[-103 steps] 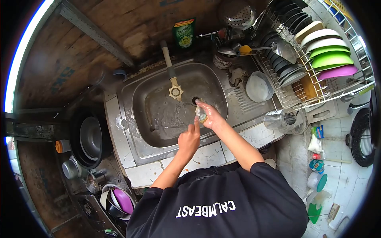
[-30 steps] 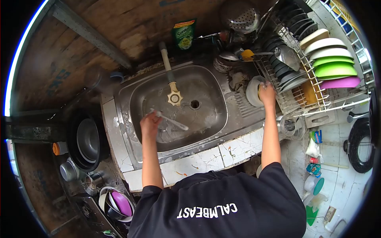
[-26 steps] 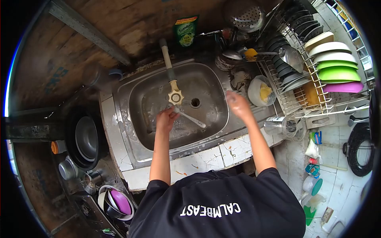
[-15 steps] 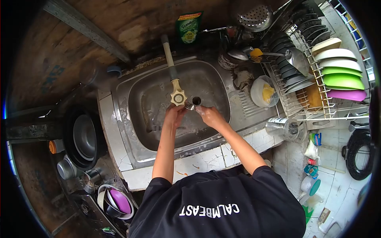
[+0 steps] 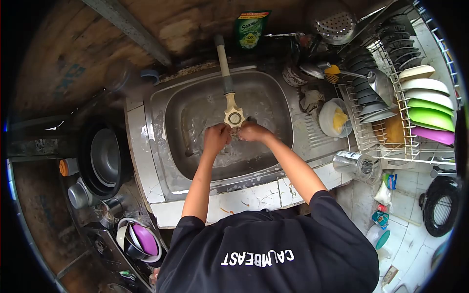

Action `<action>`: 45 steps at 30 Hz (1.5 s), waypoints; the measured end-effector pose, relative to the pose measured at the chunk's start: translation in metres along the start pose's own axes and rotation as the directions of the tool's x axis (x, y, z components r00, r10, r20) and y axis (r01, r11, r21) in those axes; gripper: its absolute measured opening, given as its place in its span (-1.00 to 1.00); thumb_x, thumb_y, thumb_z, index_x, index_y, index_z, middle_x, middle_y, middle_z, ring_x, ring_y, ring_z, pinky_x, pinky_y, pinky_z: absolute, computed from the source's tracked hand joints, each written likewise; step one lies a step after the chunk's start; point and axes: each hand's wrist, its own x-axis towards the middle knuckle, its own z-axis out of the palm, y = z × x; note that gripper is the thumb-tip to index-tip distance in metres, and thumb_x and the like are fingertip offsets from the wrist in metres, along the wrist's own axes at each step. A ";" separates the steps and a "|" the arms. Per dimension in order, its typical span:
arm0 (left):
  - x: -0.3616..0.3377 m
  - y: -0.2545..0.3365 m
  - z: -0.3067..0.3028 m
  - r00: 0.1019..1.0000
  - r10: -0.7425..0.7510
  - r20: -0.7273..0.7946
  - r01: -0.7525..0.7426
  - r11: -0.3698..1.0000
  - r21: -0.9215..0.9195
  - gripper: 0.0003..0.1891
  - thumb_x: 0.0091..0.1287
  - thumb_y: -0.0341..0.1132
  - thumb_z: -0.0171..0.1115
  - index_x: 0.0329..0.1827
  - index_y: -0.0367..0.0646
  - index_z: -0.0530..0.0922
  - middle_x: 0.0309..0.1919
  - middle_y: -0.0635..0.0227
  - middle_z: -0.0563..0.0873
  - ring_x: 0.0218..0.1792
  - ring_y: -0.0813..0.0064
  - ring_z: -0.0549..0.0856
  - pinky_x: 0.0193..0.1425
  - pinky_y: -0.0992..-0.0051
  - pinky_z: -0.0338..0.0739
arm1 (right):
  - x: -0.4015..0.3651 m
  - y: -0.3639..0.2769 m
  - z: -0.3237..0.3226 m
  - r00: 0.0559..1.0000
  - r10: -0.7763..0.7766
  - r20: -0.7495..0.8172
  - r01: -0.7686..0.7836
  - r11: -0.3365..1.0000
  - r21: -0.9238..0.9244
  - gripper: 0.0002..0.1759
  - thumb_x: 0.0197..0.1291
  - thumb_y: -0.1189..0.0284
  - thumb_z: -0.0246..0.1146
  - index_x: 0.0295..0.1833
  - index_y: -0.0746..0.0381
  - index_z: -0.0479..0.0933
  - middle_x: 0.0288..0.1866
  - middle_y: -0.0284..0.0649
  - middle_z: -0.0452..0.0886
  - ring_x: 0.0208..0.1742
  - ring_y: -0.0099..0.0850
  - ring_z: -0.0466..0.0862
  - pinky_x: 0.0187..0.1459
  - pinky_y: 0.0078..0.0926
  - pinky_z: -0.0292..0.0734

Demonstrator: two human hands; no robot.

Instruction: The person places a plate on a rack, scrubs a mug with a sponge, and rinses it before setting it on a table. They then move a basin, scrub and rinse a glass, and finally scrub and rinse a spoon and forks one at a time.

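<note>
- Utensil (image 5: pixel 235 131) is the smallest thing here, a thin bit of metal just under the tap head. It is held over the sink (image 5: pixel 195 110), the largest: a wet steel basin spreading below the tap. The tiled desk (image 5: pixel 244 198) borders the basin on the person's side.
- Dish rack (image 5: pixel 391 122) stands well to the right of the tap with plates on edge. Its far end is cut off by the dark rim of the view.
- Tap (image 5: pixel 234 116) is a long pipe from the wall ending in a pale head. Whether water is running is hard to make out.
- Left hand (image 5: pixel 216 138), just below and left of the tap head, is curled shut around one end of the utensil. Right hand (image 5: pixel 254 132), just below and right of the tap head, has its fingers (image 5: pixel 243 131) pinched closed on the other end. The two hands touch.
- Bowl (image 5: pixel 334 118) with something yellow in it sits right of the tap, well apart from both hands.
- The utensil is probably light, stiff and not fragile. Being wet and perhaps soapy, it is likely slippery, so a firm pinch on the narrow handle should hold better than one on the smooth broad end.
- Nearly all of the utensil is hidden between the hands, so spoon or fork cannot be told. A thin dark shape in the basin left of the tap is too blurred to name.
</note>
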 end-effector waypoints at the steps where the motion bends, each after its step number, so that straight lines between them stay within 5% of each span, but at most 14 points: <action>1: -0.002 -0.005 -0.014 0.997 -0.016 -0.071 0.021 0.998 0.061 -0.77 0.31 -0.31 0.20 -0.40 -0.32 0.62 -0.65 0.26 0.68 -0.64 0.51 0.69 -0.49 0.48 0.55 | 0.010 -0.010 0.010 0.979 -0.171 -0.107 0.164 0.983 -0.078 -0.66 0.35 0.14 0.13 -0.19 0.21 0.60 -0.55 -0.37 0.48 -0.53 -0.58 0.47 -0.49 -0.53 0.39; 9: -0.008 -0.033 -0.113 0.922 -0.037 -0.385 0.109 0.980 0.167 -0.74 0.35 -0.28 0.19 -0.43 -0.29 0.61 -0.69 0.28 0.66 -0.69 0.55 0.64 -0.56 0.50 0.49 | 0.015 -0.048 -0.009 0.979 -0.156 0.128 0.151 0.987 0.049 -0.70 0.31 0.18 0.21 -0.14 0.20 0.61 -0.47 -0.39 0.57 -0.46 -0.58 0.52 -0.43 -0.54 0.44; 11: -0.014 -0.044 -0.118 0.902 -0.136 -0.409 0.148 0.989 -0.002 -0.74 0.36 -0.29 0.18 -0.39 -0.33 0.61 -0.66 0.26 0.67 -0.68 0.55 0.63 -0.58 0.54 0.48 | 0.016 -0.029 -0.019 0.954 -0.283 0.102 0.158 0.760 0.631 -0.72 0.27 0.22 0.24 -0.11 0.22 0.59 -0.44 -0.39 0.60 -0.42 -0.57 0.57 -0.40 -0.57 0.47; 14: -0.031 -0.036 -0.093 0.894 -0.319 -0.314 0.226 0.928 -0.297 -0.74 0.37 -0.30 0.18 -0.37 -0.37 0.60 -0.60 0.21 0.70 -0.64 0.52 0.65 -0.56 0.56 0.50 | 0.019 -0.013 -0.012 0.970 -0.172 -0.170 0.236 0.521 0.821 -0.73 0.24 0.29 0.28 -0.05 0.24 0.56 -0.34 -0.33 0.63 -0.35 -0.53 0.62 -0.38 -0.56 0.51; 18: -0.054 -0.018 -0.024 0.928 -0.368 -0.061 0.297 0.829 -0.474 -0.79 0.37 -0.36 0.16 -0.28 -0.41 0.56 -0.47 0.13 0.72 -0.51 0.45 0.71 -0.41 0.54 0.59 | 0.017 -0.022 0.039 0.900 0.217 -0.377 0.324 0.243 0.914 -0.77 0.30 0.45 0.09 0.02 0.22 0.53 -0.25 -0.31 0.64 -0.37 -0.52 0.62 -0.39 -0.57 0.49; 24: -0.035 -0.023 0.014 0.927 -0.364 -0.089 0.271 0.815 -0.512 -0.83 0.36 -0.42 0.15 -0.29 -0.42 0.50 -0.45 0.10 0.73 -0.55 0.41 0.72 -0.51 0.53 0.59 | 0.005 -0.024 0.074 0.959 0.222 -0.177 0.115 0.269 0.956 -0.72 0.37 0.29 0.13 0.07 0.24 0.43 -0.22 -0.20 0.62 -0.27 -0.32 0.65 -0.30 -0.35 0.58; 28: -0.042 -0.004 0.006 0.908 -0.411 -0.081 0.336 0.830 -0.446 -0.84 0.35 -0.43 0.14 -0.30 -0.40 0.48 -0.46 0.09 0.73 -0.55 0.42 0.72 -0.53 0.53 0.57 | 0.041 -0.002 0.044 0.944 0.044 -0.326 0.309 0.223 0.925 -0.68 0.39 0.24 0.10 0.04 0.27 0.45 -0.24 -0.16 0.64 -0.25 -0.27 0.67 -0.27 -0.33 0.62; 31: -0.058 0.002 0.002 0.897 -0.434 -0.077 0.342 0.794 -0.502 -0.85 0.34 -0.44 0.14 -0.30 -0.39 0.47 -0.47 0.10 0.72 -0.55 0.42 0.72 -0.52 0.52 0.57 | 0.054 0.000 0.020 0.962 0.006 -0.272 0.265 -0.255 0.930 -0.66 0.40 0.21 0.05 -0.02 0.29 0.49 -0.22 -0.13 0.65 -0.24 -0.27 0.68 -0.24 -0.33 0.63; 35: -0.051 0.002 0.005 0.894 -0.442 -0.069 0.347 0.783 -0.517 -0.85 0.35 -0.43 0.13 -0.29 -0.39 0.47 -0.47 0.11 0.72 -0.53 0.42 0.72 -0.47 0.52 0.59 | 0.032 -0.023 0.039 0.925 0.152 -0.350 0.368 -0.112 0.923 -0.70 0.40 0.28 0.02 -0.01 0.29 0.46 -0.21 -0.15 0.65 -0.21 -0.28 0.68 -0.21 -0.32 0.65; 37: -0.040 0.000 0.011 0.907 -0.421 -0.033 0.323 0.743 -0.586 -0.85 0.37 -0.42 0.11 -0.24 -0.40 0.49 -0.44 0.11 0.72 -0.51 0.41 0.72 -0.42 0.52 0.60 | 0.013 -0.033 0.055 0.956 0.129 -0.265 0.177 0.464 0.868 -0.75 0.35 0.39 0.08 0.04 0.29 0.43 -0.16 -0.19 0.64 -0.16 -0.34 0.67 -0.20 -0.37 0.63; 38: -0.035 0.000 0.015 0.910 -0.415 -0.028 0.320 0.742 -0.589 -0.85 0.37 -0.42 0.11 -0.24 -0.40 0.49 -0.44 0.11 0.72 -0.51 0.41 0.72 -0.42 0.52 0.60 | -0.011 -0.050 0.045 0.973 0.138 -0.186 0.142 0.278 0.950 -0.75 0.29 0.47 0.12 0.06 0.25 0.44 -0.11 -0.25 0.62 -0.11 -0.42 0.64 -0.20 -0.45 0.59; 41: -0.019 -0.004 0.026 0.932 -0.359 0.055 0.325 0.757 -0.567 -0.84 0.37 -0.42 0.10 -0.17 -0.41 0.50 -0.30 0.06 0.72 -0.37 0.40 0.74 -0.36 0.53 0.61 | -0.012 -0.015 0.018 0.954 0.046 -0.297 0.261 0.363 0.894 -0.69 0.40 0.39 0.08 0.19 0.23 0.44 -0.10 -0.31 0.63 -0.02 -0.45 0.60 -0.12 -0.47 0.54; 43: 0.001 -0.012 0.040 0.921 -0.285 0.264 0.375 0.476 -0.795 -0.82 0.37 -0.47 0.08 -0.06 -0.41 0.50 -0.18 0.08 0.69 -0.18 0.33 0.73 -0.14 0.44 0.65 | -0.026 -0.015 -0.004 0.950 0.004 -0.311 0.290 0.352 0.890 -0.67 0.38 0.40 0.12 0.20 0.25 0.48 -0.08 -0.33 0.64 -0.02 -0.53 0.57 -0.09 -0.55 0.49; 45: 0.025 -0.019 0.057 0.929 -0.236 0.285 0.357 0.375 -0.856 -0.83 0.36 -0.50 0.09 -0.05 -0.40 0.49 -0.14 0.10 0.68 -0.11 0.31 0.71 -0.05 0.40 0.66 | -0.035 -0.017 -0.024 0.923 -0.014 -0.384 0.298 0.657 0.693 -0.68 0.37 0.39 0.16 0.17 0.26 0.53 -0.06 -0.33 0.65 -0.07 -0.60 0.56 -0.07 -0.59 0.47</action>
